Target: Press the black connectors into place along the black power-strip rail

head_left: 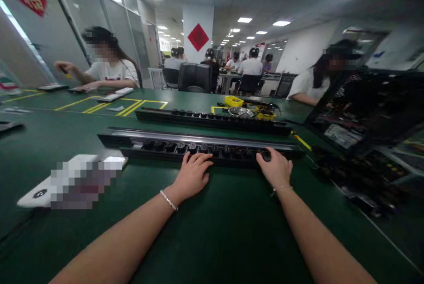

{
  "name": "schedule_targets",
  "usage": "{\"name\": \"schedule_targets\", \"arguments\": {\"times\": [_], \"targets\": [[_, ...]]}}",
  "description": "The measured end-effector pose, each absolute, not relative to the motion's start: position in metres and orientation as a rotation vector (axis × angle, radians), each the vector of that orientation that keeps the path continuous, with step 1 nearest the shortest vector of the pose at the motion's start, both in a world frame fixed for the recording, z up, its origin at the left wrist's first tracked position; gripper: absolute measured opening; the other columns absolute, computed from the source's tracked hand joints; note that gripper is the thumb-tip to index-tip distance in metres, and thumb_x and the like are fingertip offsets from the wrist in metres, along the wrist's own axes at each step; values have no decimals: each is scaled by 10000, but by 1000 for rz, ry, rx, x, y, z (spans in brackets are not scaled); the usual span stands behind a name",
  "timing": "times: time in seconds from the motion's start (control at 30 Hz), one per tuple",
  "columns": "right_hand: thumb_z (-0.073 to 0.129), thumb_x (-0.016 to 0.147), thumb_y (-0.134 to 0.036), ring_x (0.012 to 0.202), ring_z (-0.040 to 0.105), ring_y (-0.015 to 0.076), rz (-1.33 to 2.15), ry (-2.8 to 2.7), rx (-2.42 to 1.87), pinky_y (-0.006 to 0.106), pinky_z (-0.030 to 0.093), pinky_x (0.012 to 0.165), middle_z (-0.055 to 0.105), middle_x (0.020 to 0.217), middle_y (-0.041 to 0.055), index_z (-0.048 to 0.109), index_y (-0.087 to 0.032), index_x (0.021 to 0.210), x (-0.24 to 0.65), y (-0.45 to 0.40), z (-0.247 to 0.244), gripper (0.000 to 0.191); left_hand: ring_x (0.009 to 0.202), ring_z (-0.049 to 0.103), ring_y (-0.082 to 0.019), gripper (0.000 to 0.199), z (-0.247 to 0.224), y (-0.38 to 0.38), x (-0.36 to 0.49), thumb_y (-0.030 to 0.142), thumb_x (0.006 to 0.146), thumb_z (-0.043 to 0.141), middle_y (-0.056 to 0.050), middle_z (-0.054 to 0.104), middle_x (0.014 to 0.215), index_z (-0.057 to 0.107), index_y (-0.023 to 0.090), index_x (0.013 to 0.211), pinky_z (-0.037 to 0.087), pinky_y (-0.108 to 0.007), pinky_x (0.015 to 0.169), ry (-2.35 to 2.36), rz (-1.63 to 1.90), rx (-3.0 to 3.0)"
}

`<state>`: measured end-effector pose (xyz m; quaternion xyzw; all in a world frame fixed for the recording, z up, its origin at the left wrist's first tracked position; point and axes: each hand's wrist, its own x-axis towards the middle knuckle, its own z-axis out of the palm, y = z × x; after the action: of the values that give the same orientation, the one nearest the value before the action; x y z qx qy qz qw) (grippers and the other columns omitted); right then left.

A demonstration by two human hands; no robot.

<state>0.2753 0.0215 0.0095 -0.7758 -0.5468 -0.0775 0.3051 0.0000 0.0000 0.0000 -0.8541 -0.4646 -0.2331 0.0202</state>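
Across the table lies a long black housing [155,155] with a row of round black parts along its channel and a shiny strip behind them. My left hand [192,172] rests against its near wall around the middle, fingers stretched out and apart. Toward the right end, my right hand [275,168] grips the same wall, its index finger curved over the edge and the thumb beside it. Any small part under those fingers is hidden. Just behind lies a second long black housing [149,116], with a similar row of parts.
A white phone-like device [29,195], partly pixelated, lies at left on the green table [212,240]. Behind are a yellow bin [233,101] and a metal dish [240,112]. Dark equipment [361,111] crowds the right. Two people sit across the table [114,70] [308,83].
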Motion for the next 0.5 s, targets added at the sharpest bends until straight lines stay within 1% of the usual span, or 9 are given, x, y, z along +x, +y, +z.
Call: {"name": "schedule_targets", "arguments": {"times": [0.17, 0.37, 0.5], "targets": [[453, 777, -475, 1099, 501, 276, -202, -1425, -2055, 534, 241, 1015, 605, 1177, 107, 563, -186, 1178, 278, 22, 8, 506, 1245, 413, -227, 353, 0, 1, 0, 209, 792, 501, 17, 503, 1359, 556, 296, 1130, 170, -555, 1100, -1439, -725, -2641], [435, 777, -490, 1085, 503, 270, -162, -1410, -2081, 522, 225, 1024, 611, 1148, 101, 559, -198, 1183, 278, 22, 10, 516, 1255, 400, -230, 347, 0, 2, -1, 219, 798, 503, 23, 491, 1369, 550, 301, 1131, 169, -563, 1097, -1436, -720, -2655], [427, 780, -478, 1077, 509, 263, -139, -1391, -2105, 498, 240, 1022, 616, 1129, 106, 552, -188, 1201, 278, 22, 12, 526, 1257, 398, -230, 347, 1, 2, -2, 225, 805, 498, 24, 487, 1372, 546, 301, 1140, 161, -564, 1101, -1436, -716, -2661]]}}
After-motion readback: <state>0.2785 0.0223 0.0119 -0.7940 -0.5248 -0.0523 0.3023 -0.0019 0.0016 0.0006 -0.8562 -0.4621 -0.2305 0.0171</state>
